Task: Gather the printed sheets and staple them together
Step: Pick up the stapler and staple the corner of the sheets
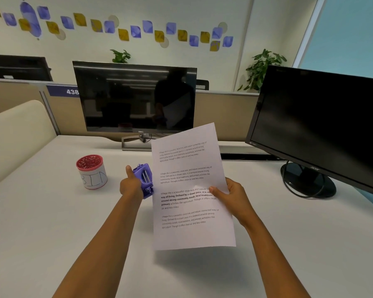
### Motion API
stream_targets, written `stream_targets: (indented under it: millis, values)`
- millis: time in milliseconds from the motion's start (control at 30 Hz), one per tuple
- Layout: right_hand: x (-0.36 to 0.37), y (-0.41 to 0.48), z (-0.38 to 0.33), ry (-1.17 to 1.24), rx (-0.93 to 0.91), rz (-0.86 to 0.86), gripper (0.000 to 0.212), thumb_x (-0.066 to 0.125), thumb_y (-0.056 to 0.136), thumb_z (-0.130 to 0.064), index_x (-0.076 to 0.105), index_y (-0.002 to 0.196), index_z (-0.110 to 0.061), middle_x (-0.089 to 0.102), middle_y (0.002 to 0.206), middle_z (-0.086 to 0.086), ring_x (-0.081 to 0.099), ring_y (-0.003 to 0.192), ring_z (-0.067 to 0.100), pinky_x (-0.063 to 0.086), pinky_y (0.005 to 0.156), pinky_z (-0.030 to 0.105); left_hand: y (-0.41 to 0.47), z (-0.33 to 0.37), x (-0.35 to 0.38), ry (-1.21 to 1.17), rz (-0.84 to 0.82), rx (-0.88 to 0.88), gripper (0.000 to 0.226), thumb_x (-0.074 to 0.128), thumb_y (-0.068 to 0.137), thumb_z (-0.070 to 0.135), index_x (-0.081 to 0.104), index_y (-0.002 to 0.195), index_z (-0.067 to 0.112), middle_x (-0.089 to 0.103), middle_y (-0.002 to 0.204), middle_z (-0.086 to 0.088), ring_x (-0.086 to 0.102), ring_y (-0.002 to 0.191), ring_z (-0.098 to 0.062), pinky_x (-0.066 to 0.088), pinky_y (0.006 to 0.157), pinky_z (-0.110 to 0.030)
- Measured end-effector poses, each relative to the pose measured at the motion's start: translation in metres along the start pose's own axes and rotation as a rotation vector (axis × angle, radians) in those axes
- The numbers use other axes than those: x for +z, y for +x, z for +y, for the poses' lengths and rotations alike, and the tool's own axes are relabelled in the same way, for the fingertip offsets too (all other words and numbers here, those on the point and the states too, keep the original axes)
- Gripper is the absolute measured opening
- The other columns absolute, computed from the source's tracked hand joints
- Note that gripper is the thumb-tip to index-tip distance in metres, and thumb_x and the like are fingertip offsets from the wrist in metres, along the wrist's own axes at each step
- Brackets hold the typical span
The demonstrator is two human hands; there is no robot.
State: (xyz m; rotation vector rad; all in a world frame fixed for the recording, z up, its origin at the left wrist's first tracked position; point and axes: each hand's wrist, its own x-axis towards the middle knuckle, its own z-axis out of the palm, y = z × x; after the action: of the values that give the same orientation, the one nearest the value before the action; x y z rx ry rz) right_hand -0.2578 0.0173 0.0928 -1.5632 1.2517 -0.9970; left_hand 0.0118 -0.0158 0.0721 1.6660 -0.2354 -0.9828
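Left hand: fingers curled round a purple stapler, thumb raised; the stapler is at the sheets' left edge.
Right hand: pinches the printed sheets at their right edge, thumb on the front, fingers behind.
Sheets: held upright above the desk, text facing the camera.
Cup: marked "BIN", on the desk to the left.
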Motion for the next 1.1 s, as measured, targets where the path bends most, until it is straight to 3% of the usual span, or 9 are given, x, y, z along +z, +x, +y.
stream_targets:
  millis: [100, 267, 400, 500, 633, 933, 1033, 1100]
  values:
    - [0.002, 0.0, -0.003, -0.001, -0.004, 0.0, 0.027, 0.063, 0.089, -0.024, 0.059, 0.115, -0.023, 0.069, 0.112, 0.002, 0.069, 0.094, 0.022, 0.058, 0.083, 0.039, -0.001, 0.0, 0.001, -0.001, 0.007, 0.008, 0.046, 0.033, 0.093, 0.053, 0.047, 0.101, 0.01, 0.054, 0.092, -0.014, 0.053, 0.06, -0.022, 0.048, 0.072, -0.032]
    - [0.001, 0.0, -0.008, 0.034, 0.01, -0.038, 0.033, 0.063, 0.088, -0.024, 0.059, 0.12, -0.018, 0.069, 0.114, 0.005, 0.069, 0.096, 0.025, 0.057, 0.086, 0.045, 0.0, -0.001, 0.0, 0.022, 0.021, 0.049, 0.058, 0.031, 0.093, 0.055, 0.052, 0.116, 0.005, 0.056, 0.093, -0.012, 0.057, 0.075, -0.025, 0.048, 0.069, -0.032]
    - [0.001, 0.002, -0.01, 0.088, 0.022, -0.038, 0.031, 0.063, 0.088, -0.023, 0.058, 0.118, -0.019, 0.069, 0.112, 0.007, 0.069, 0.094, 0.028, 0.057, 0.085, 0.048, -0.002, -0.001, 0.001, 0.049, 0.026, 0.095, 0.056, 0.03, 0.092, 0.057, 0.053, 0.105, 0.007, 0.058, 0.089, -0.012, 0.053, 0.056, -0.02, 0.047, 0.055, -0.026]
    - [0.0, 0.004, -0.011, 0.121, 0.023, -0.036, 0.031, 0.064, 0.088, -0.021, 0.059, 0.118, -0.017, 0.07, 0.112, 0.008, 0.07, 0.094, 0.029, 0.057, 0.084, 0.047, -0.004, -0.002, 0.002, 0.058, 0.02, 0.111, 0.053, 0.03, 0.092, 0.057, 0.05, 0.095, 0.009, 0.058, 0.086, -0.012, 0.051, 0.054, -0.018, 0.043, 0.048, -0.023]
    - [-0.004, 0.008, -0.012, 0.121, 0.038, -0.037, 0.029, 0.065, 0.087, -0.019, 0.06, 0.116, -0.018, 0.07, 0.112, 0.008, 0.07, 0.093, 0.028, 0.059, 0.082, 0.042, -0.006, -0.004, 0.004, 0.057, 0.02, 0.163, 0.054, 0.029, 0.092, 0.058, 0.05, 0.092, 0.009, 0.054, 0.069, -0.007, 0.051, 0.054, -0.018, 0.042, 0.047, -0.023]
    - [-0.005, 0.011, -0.009, 0.064, 0.044, -0.007, 0.029, 0.064, 0.088, -0.02, 0.059, 0.117, -0.018, 0.069, 0.113, 0.007, 0.069, 0.093, 0.026, 0.058, 0.082, 0.043, -0.009, -0.008, 0.009, 0.07, 0.002, 0.279, 0.053, 0.029, 0.092, 0.057, 0.052, 0.091, 0.01, 0.057, 0.081, -0.011, 0.052, 0.055, -0.017, 0.044, 0.05, -0.021]
    - [-0.004, 0.011, -0.01, 0.09, 0.029, -0.002, 0.023, 0.064, 0.088, -0.02, 0.06, 0.11, -0.024, 0.071, 0.109, 0.005, 0.07, 0.091, 0.023, 0.059, 0.077, 0.037, -0.009, -0.007, 0.008, 0.083, -0.01, 0.286, 0.054, 0.028, 0.091, 0.058, 0.052, 0.09, 0.01, 0.056, 0.073, -0.008, 0.052, 0.055, -0.017, 0.042, 0.049, -0.021]
    - [-0.003, 0.011, -0.009, 0.086, 0.025, 0.011, 0.025, 0.064, 0.088, -0.02, 0.06, 0.112, -0.023, 0.07, 0.111, 0.005, 0.07, 0.092, 0.025, 0.059, 0.08, 0.04, -0.009, -0.007, 0.008, 0.085, -0.014, 0.288, 0.054, 0.027, 0.091, 0.059, 0.052, 0.089, 0.011, 0.054, 0.066, -0.004, 0.052, 0.055, -0.017, 0.042, 0.049, -0.021]
